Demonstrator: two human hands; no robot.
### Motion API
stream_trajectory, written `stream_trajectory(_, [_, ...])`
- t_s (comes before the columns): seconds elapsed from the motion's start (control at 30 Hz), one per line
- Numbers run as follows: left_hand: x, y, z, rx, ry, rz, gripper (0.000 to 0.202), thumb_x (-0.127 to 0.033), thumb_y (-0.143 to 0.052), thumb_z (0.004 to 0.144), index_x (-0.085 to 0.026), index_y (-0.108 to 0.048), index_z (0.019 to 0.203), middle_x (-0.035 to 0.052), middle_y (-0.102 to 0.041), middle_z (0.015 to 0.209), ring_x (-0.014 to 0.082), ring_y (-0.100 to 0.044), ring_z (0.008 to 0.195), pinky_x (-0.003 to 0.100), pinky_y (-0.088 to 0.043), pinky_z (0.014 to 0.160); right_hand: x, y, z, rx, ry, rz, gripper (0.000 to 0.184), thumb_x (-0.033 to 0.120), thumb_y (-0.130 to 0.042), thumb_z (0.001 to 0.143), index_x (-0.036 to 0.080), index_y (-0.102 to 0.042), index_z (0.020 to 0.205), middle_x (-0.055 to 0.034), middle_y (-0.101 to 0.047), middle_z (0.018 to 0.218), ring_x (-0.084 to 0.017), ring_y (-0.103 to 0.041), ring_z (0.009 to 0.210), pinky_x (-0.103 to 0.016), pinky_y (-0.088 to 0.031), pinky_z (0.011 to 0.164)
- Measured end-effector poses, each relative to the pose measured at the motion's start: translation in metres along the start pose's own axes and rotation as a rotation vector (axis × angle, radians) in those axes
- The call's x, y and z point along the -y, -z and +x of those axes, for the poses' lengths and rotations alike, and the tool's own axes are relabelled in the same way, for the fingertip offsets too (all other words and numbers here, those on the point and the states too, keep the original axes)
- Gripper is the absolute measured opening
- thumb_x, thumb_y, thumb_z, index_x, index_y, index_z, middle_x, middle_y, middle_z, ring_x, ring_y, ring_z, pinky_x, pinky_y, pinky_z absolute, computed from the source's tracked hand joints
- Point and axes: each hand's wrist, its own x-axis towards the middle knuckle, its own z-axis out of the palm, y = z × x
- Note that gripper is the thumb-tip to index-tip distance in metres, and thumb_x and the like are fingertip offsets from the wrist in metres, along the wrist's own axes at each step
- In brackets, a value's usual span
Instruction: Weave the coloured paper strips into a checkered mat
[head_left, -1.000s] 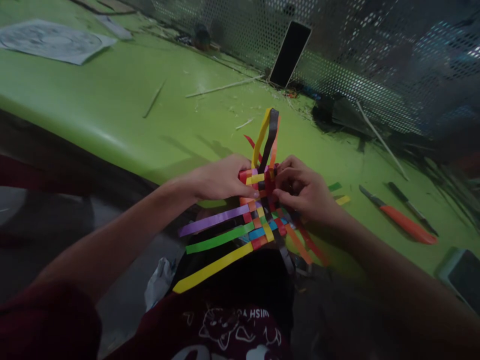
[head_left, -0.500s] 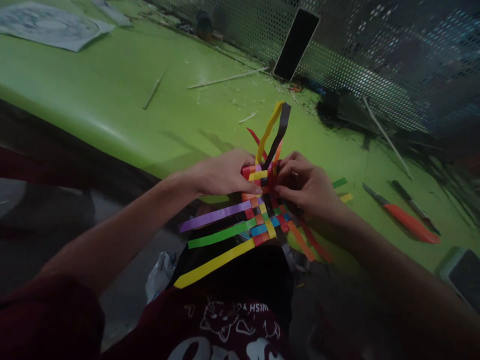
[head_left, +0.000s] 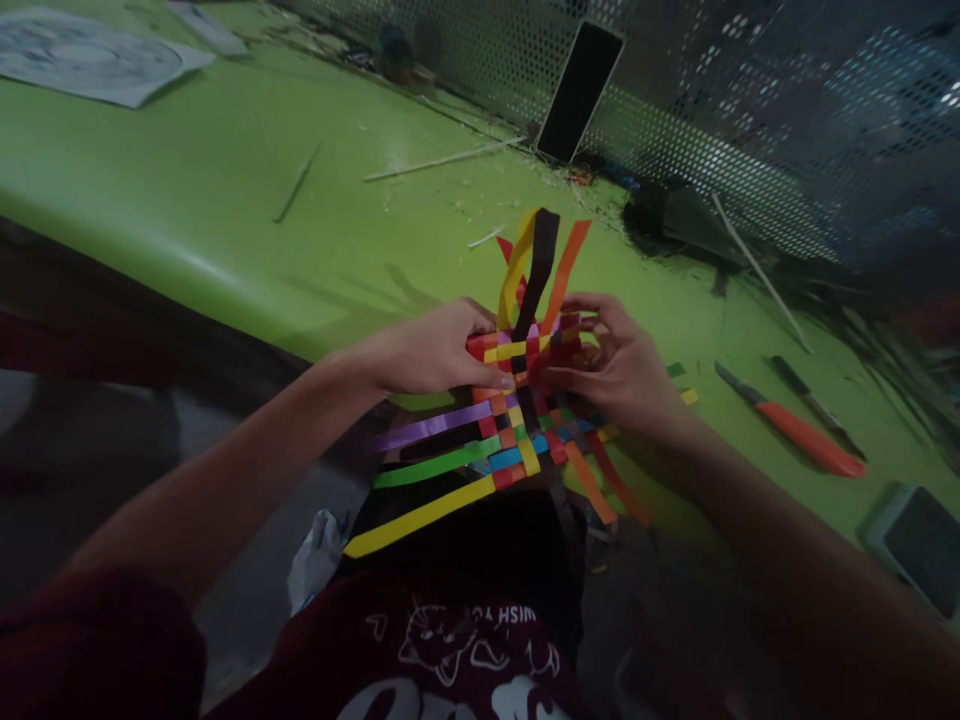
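A mat woven of coloured paper strips (head_left: pixel 525 430) lies over the near edge of the green table (head_left: pixel 225 220). Purple, green and yellow strip ends (head_left: pixel 427 470) stick out to the left; yellow, black and orange strips (head_left: pixel 540 260) stand up at the far side. My left hand (head_left: pixel 427 350) presses down on the weave's far left part, fingers together on the strips. My right hand (head_left: pixel 615 365) pinches strips at the weave's far right side, fingers curled.
An orange-handled knife (head_left: pixel 795 435) and a dark pen (head_left: pixel 814 405) lie to the right. A phone (head_left: pixel 577 90) leans on the perforated metal screen at the back. Thin sticks (head_left: pixel 442 160) and a paper sheet (head_left: pixel 90 60) lie farther out. A dark device (head_left: pixel 911 545) sits far right.
An orange strip has risen beside the yellow and black ones. My right hand's fingers have loosened and shifted slightly right; the left hand stays pressed on the weave.
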Motion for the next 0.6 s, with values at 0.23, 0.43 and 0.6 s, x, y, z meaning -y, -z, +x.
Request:
stream_trajectory(0.23, [0.0046, 0.0006, 0.0003, -0.006, -0.037, 0.047, 0.022, -0.033, -0.079, 0.075, -0.014, -0.071, 0.07, -0.002, -0.062, 0.061, 0.009, -0.046, 0.053, 0.02, -0.035, 0.047, 0.0062, 0.0021, 0.0021, 0.113, -0.12, 0.146, 0.062, 0.025, -0.088, 0.072, 0.022, -0.058, 0.126, -0.0019, -0.073, 0.102, -0.02, -0.073, 0.09, -0.038, -0.063, 0.086])
stream_trajectory(0.43, [0.004, -0.0031, -0.0004, -0.044, -0.129, -0.024, 0.021, -0.031, -0.081, 0.077, -0.012, -0.073, 0.072, -0.0021, -0.068, 0.066, 0.0113, -0.059, 0.061, 0.019, -0.046, 0.057, 0.0101, 0.0004, -0.0012, 0.114, -0.066, 0.064, 0.063, 0.024, -0.084, 0.076, 0.025, -0.054, 0.131, -0.0037, -0.071, 0.111, -0.022, -0.074, 0.094, -0.037, -0.064, 0.083])
stream_trajectory(0.6, [0.0085, -0.0041, -0.001, -0.097, -0.138, -0.035, 0.022, -0.03, -0.084, 0.074, -0.013, -0.071, 0.068, -0.0006, -0.068, 0.067, 0.0143, -0.064, 0.067, 0.021, -0.051, 0.063, 0.0083, 0.0013, -0.0007, 0.118, -0.036, 0.034, 0.063, 0.024, -0.086, 0.075, 0.026, -0.054, 0.129, -0.0027, -0.072, 0.106, -0.022, -0.075, 0.092, -0.04, -0.064, 0.085])
